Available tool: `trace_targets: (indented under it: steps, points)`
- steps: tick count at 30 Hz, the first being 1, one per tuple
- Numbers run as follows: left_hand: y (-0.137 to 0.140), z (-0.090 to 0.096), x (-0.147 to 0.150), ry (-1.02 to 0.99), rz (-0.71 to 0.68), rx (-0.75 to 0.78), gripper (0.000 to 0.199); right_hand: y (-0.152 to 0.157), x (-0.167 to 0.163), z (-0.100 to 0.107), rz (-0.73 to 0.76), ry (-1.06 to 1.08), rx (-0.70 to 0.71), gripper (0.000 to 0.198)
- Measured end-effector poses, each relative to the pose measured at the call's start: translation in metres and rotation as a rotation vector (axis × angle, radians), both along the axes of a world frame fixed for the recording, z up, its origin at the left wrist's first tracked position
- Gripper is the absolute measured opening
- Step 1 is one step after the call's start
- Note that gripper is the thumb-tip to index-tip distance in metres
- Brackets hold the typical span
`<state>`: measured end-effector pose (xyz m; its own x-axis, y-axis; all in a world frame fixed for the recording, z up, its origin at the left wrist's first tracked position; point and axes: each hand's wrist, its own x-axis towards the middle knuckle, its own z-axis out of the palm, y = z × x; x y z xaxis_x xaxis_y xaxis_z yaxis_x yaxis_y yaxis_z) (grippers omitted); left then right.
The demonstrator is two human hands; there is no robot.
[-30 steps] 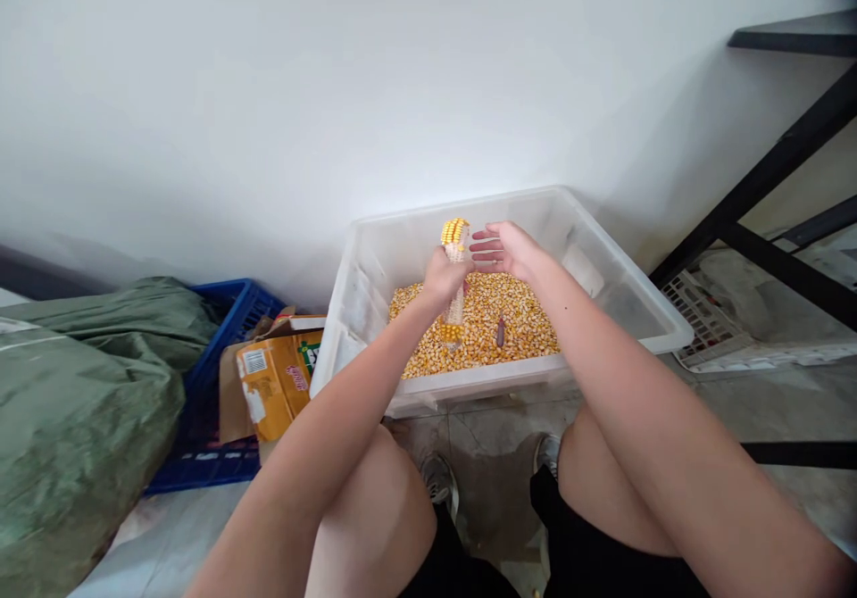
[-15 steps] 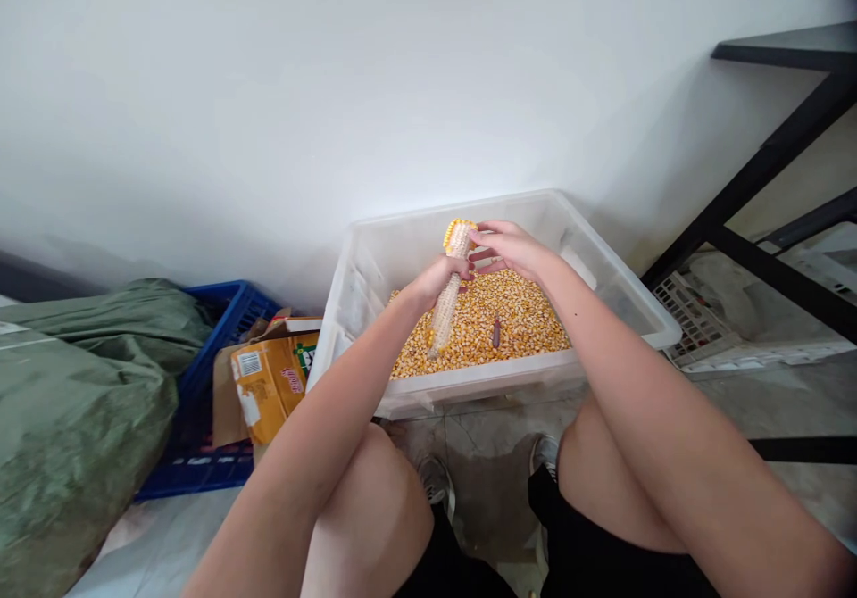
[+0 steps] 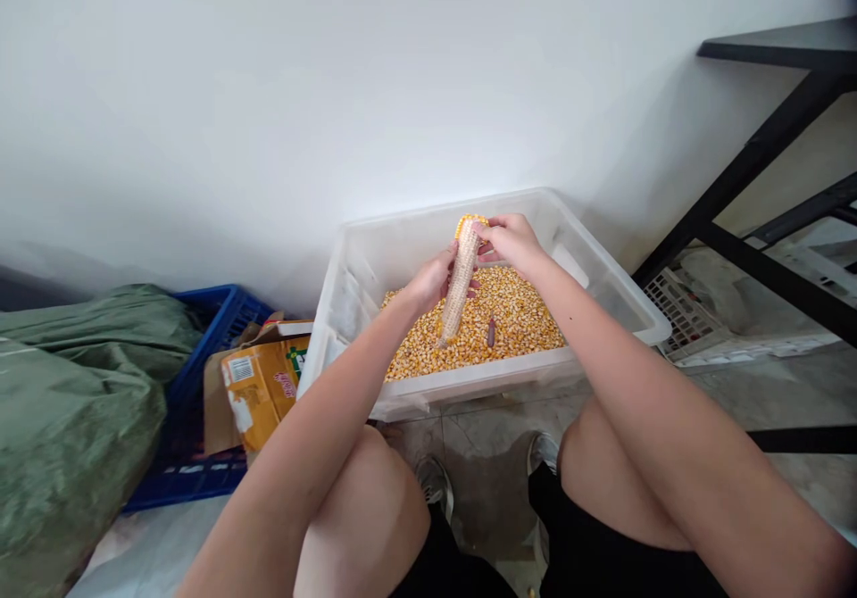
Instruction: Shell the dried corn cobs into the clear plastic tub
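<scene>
A mostly bare corn cob point(image 3: 459, 287) tilts over a bin of loose kernels, with yellow kernels left only around its upper end. My left hand point(image 3: 435, 278) is closed around the cob's middle from the left, some fingers hidden behind it. At the top, my right hand point(image 3: 507, 243) grips the kernel-covered end, thumb on the front. Below them, yellow corn kernels point(image 3: 522, 317) cover the floor of the translucent plastic bin point(image 3: 395, 241). A small dark reddish-brown object point(image 3: 491, 332) lies on the kernels, right of the cob's lower tip.
Left of the bin stand a torn orange carton point(image 3: 264, 393) and a blue plastic crate point(image 3: 194, 482) under a green sheet point(image 3: 73, 402). A black metal frame point(image 3: 750, 156) rises at right, beside a white basket point(image 3: 683, 312). The wall point(image 3: 335, 89) is behind the bin.
My right hand has closed onto the cob's top, its thumb now on the front. The cob has turned more upright, and my left hand's thumb no longer crosses its front.
</scene>
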<state>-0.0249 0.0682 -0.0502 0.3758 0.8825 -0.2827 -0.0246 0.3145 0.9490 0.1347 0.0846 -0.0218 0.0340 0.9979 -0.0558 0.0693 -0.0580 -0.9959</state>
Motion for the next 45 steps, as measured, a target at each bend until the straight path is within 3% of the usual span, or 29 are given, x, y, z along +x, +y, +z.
trace_targets:
  steps: [5,9,11,14,16,19,24,27,30,34,37,39,43,45]
  points:
    - [0.003,0.001,-0.009,0.258,0.169,0.037,0.037,0.006,0.006,0.001,-0.094,-0.005,-0.020,0.017]
    - [0.003,0.007,-0.010,0.305,0.060,0.188,0.033,0.005,-0.003,-0.006,-0.100,-0.162,-0.020,0.022]
    - [0.004,0.005,-0.009,0.403,0.023,0.284,0.027,0.003,-0.012,-0.009,-0.061,-0.303,0.009,0.026]
    - [0.010,-0.003,-0.013,0.484,0.109,0.264,0.017,0.005,-0.019,-0.009,0.102,-0.556,0.060,0.038]
    - [0.015,-0.009,-0.018,0.512,0.188,0.225,0.013,0.011,-0.017,-0.010,0.258,-0.714,-0.051,0.048]
    - [0.021,-0.015,-0.028,0.571,0.309,0.200,0.013,0.020,-0.011,-0.021,0.449,-0.910,-0.331,0.048]
    - [0.024,-0.013,-0.032,0.577,0.325,0.222,0.015,0.010,-0.008,-0.071,0.829,-1.082,-0.651,0.027]
    - [0.022,-0.012,-0.027,0.554,0.269,0.280,0.013,-0.004,-0.011,-0.097,0.942,-1.154,-0.754,0.027]
    - [0.020,-0.012,-0.023,0.541,0.225,0.349,0.011,-0.010,-0.014,-0.104,0.957,-1.212,-0.755,0.026]
    - [0.018,-0.013,-0.023,0.555,0.229,0.404,0.012,-0.004,-0.011,-0.088,0.865,-1.268,-0.764,0.037]
    - [0.018,-0.011,-0.024,0.566,0.259,0.410,0.014,0.006,0.004,-0.064,0.702,-1.245,-0.727,0.030]
    - [0.018,-0.010,-0.024,0.538,0.274,0.402,0.014,0.012,0.021,-0.044,0.570,-1.164,-0.647,0.023]
    - [0.018,-0.006,-0.020,0.379,0.234,0.370,0.013,0.009,0.051,0.002,0.327,-0.914,-0.399,0.030]
    - [0.016,-0.003,-0.017,0.291,0.223,0.339,0.016,-0.002,0.057,0.024,0.181,-0.682,-0.238,0.026]
